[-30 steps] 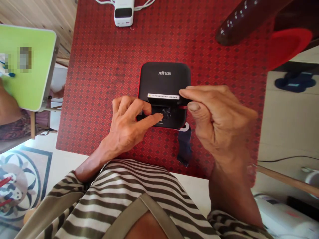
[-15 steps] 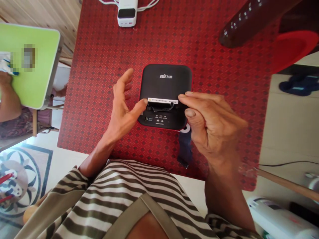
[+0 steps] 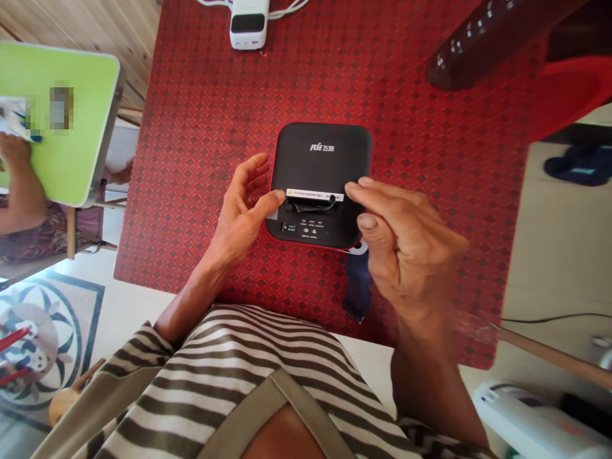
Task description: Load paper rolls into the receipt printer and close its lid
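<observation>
A black square device (image 3: 325, 169) with rounded corners and a red rim, resembling a small label printer, lies on the red patterned table. Across it run a white warning label (image 3: 313, 194) and a slot with a crumpled dark strip (image 3: 313, 206) in it. My left hand (image 3: 241, 213) is at its left side, thumb tip at the label's left end and fingers loosely bent beside the edge. On the right, my right hand (image 3: 406, 233) has its index fingertip at the device's right edge; the thumb is apart below. A dark blue band (image 3: 357, 287) lies near the device's lower right corner.
A white power bank (image 3: 248, 25) with cables sits at the table's (image 3: 201, 115) far side. A dark ridged cylinder (image 3: 459, 57) reaches in at the upper right, near a red stool (image 3: 568, 95). Left, another person's hand (image 3: 14, 146) rests on a green table (image 3: 81, 166).
My left fingers have lowered and come closer to the device's left edge. My right hand keeps nearly the same place. The whole view has shifted slightly.
</observation>
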A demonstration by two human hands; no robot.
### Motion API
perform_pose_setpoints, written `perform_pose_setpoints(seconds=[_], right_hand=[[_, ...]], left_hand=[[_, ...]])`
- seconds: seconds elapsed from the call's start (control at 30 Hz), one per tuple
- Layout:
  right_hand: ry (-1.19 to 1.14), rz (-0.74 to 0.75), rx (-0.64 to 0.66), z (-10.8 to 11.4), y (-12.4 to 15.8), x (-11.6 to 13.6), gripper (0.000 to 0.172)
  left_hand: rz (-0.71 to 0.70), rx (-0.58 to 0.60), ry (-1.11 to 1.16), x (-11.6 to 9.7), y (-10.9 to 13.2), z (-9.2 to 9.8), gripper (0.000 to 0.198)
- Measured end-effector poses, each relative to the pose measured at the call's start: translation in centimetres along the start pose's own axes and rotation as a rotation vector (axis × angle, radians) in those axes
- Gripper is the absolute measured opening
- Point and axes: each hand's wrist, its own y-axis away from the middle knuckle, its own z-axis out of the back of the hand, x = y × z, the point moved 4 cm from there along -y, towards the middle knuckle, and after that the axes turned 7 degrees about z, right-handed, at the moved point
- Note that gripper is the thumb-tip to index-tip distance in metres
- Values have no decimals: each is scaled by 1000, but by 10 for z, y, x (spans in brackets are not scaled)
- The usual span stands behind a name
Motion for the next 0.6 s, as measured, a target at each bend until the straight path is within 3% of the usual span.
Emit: perform_pose_setpoints(seconds=[0.1,0.2,0.4,0.6], right_hand=[[49,-19,-133,6,10,4,38],[115,-160,-250,10,27,9,37],[45,-374,-274,-2,51,21,29],[55,-417,-313,-9,56,26,29]], left_hand=[[8,14,38,-12,9,2,73],[22,73,40,-19,19,4,70],[-57,103,49,-17,24,6,63],[-24,72,11,-23,25,2,62]])
